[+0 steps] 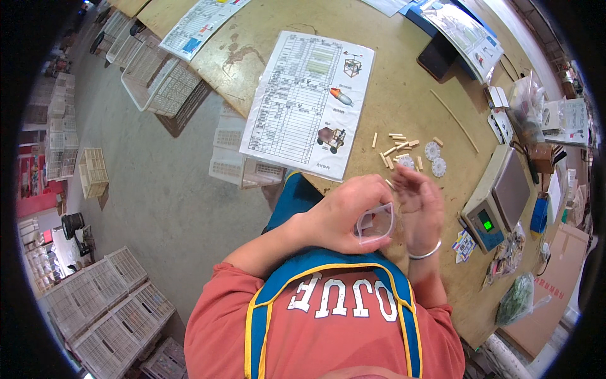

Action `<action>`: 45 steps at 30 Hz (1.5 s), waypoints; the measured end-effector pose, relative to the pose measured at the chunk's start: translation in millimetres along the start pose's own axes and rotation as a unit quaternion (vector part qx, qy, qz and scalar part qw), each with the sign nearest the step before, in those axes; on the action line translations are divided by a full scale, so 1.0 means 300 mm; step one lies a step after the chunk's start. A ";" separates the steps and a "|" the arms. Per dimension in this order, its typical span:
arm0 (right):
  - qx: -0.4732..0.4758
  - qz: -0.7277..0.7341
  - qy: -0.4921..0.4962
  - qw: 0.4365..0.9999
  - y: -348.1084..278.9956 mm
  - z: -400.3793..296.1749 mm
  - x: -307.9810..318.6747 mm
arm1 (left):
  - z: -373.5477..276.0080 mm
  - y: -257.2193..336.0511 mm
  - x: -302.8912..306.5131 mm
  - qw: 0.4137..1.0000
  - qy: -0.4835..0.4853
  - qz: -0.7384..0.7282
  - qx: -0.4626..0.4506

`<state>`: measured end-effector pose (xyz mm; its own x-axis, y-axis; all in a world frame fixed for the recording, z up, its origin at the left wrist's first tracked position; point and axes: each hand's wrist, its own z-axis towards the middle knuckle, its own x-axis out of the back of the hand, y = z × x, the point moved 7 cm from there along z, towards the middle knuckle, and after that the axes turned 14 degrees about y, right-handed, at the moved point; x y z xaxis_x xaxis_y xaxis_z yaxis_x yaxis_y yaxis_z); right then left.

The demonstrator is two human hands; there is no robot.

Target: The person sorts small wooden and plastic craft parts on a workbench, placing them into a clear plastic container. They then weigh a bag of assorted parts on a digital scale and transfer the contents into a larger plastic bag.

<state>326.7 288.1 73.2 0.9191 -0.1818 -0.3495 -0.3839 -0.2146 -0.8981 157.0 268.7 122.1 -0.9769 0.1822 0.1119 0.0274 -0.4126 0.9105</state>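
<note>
My left hand (348, 213) is closed around a small clear zip bag (376, 225), whose mouth gapes upward. A bit of red and white shows inside the bag. Just right of it is my right hand (420, 208), blurred, with loosely bent fingers and nothing visible in them. Its fingertips are close to a white toothed plastic wheel (405, 162). Short wooden dowels (389, 150) and small wood blocks (419, 163) lie loose on the table beyond. Two more toothed wheels (439, 166) rest to their right.
A laminated parts sheet (307, 104) overhangs the table's (402, 38) left edge. On the right are a digital scale (494, 199), a long thin stick (454, 121), a dark phone (438, 56) and a plastic bag with green contents (516, 298). Plastic crates (161, 80) stand on the floor.
</note>
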 end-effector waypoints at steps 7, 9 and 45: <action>0.254 -0.215 0.194 0.923 -0.227 0.122 0.348 | -0.006 -0.059 0.024 0.998 0.045 0.047 -0.016; 0.332 -0.373 0.200 0.843 -0.301 0.168 0.367 | 0.022 -0.102 -0.013 0.998 0.040 0.053 0.002; 0.322 -0.648 -0.134 0.677 -0.159 0.694 0.167 | 0.086 -0.173 -0.049 0.994 0.073 0.085 0.002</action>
<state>409.3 489.0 43.0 0.4634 -0.0411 0.8852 0.7991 0.4512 -0.3974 175.4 310.6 83.4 -0.9782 -0.0214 0.2063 0.1959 -0.4228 0.8848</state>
